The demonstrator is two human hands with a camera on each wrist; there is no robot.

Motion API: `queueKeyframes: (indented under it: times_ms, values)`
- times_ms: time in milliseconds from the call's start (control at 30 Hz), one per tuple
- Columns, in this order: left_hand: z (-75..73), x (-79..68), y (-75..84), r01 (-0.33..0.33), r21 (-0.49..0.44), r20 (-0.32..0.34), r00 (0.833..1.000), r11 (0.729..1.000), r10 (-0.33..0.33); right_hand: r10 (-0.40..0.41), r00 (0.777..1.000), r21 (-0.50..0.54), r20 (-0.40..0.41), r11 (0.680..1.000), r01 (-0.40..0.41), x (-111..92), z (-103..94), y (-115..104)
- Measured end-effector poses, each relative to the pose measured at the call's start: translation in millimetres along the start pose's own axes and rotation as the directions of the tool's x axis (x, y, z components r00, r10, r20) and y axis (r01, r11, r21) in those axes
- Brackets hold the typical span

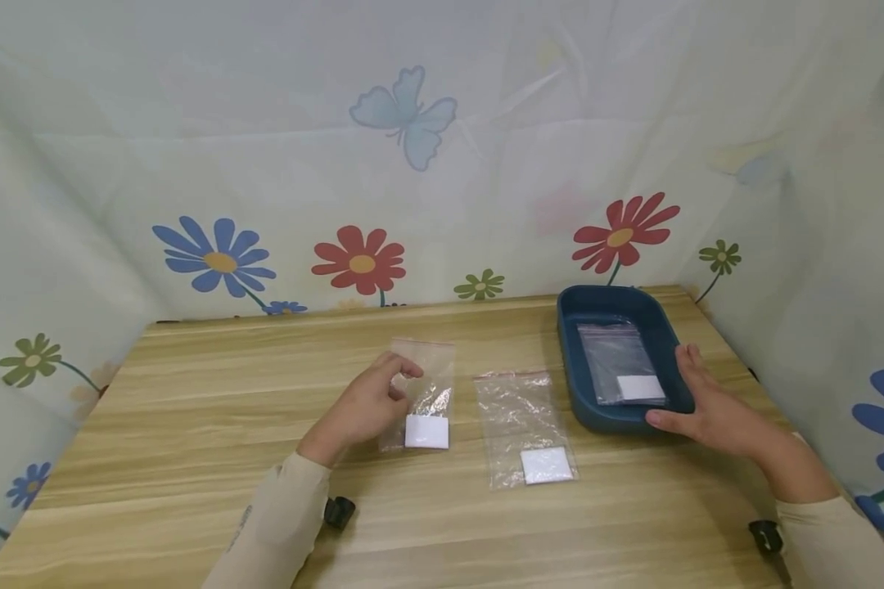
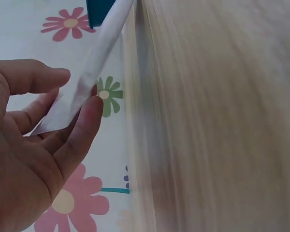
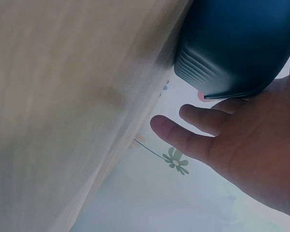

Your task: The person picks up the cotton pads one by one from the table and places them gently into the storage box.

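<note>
In the head view my left hand (image 1: 366,402) is at a clear zip bag (image 1: 436,372) with a white insert (image 1: 427,432) at its lower end. The left wrist view shows that bag (image 2: 99,53) slanting up from the wooden surface and passing between my bent fingers (image 2: 89,113). My right hand (image 1: 718,413) rests against the near right corner of a dark blue bin (image 1: 582,413), thumb at the front and fingers along the right rim. In the right wrist view its fingers are spread beside the bin (image 3: 222,67). Another zip bag (image 1: 597,360) with a white insert lies inside the bin.
A further zip bag (image 1: 511,409) with a white insert (image 1: 547,465) lies flat between the left hand and the bin. A wooden table (image 1: 228,393) bears everything. A flower-print cloth (image 1: 486,204) hangs behind it and at both sides.
</note>
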State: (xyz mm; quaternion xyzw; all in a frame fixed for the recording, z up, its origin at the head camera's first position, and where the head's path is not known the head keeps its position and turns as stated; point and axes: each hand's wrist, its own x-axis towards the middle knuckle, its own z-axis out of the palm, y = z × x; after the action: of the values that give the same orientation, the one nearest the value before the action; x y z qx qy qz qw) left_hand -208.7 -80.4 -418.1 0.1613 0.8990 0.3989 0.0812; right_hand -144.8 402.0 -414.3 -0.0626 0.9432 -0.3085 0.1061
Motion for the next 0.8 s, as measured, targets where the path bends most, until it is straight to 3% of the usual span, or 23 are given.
queueKeyframes:
  times_ms: [233,433,533,800]
  values:
    - [-0.5,0.5,-1.6,-0.058,0.041,-0.004,0.998,0.997,0.059,0.001,1.0,-0.011,-0.001,1.0,-0.001,-0.4,-1.7,-2.1]
    - [-1.0,-2.5,1.2,-0.051,0.06,0.005,0.999,0.997,0.051,0.004,1.0,-0.026,-0.002,1.0,-0.004,-1.4,-1.7,-2.9]
    - [-1.1,-3.3,1.5,-0.081,0.077,0.001,0.997,0.994,0.081,0.002,1.0,-0.028,-0.002,1.0,-0.002,-1.7,-1.4,-2.7]
    - [-7.3,-2.6,3.0,-0.157,0.012,-0.008,0.987,0.987,0.157,0.003,1.0,-0.012,0.004,1.0,-0.003,-1.2,-2.7,-2.5]
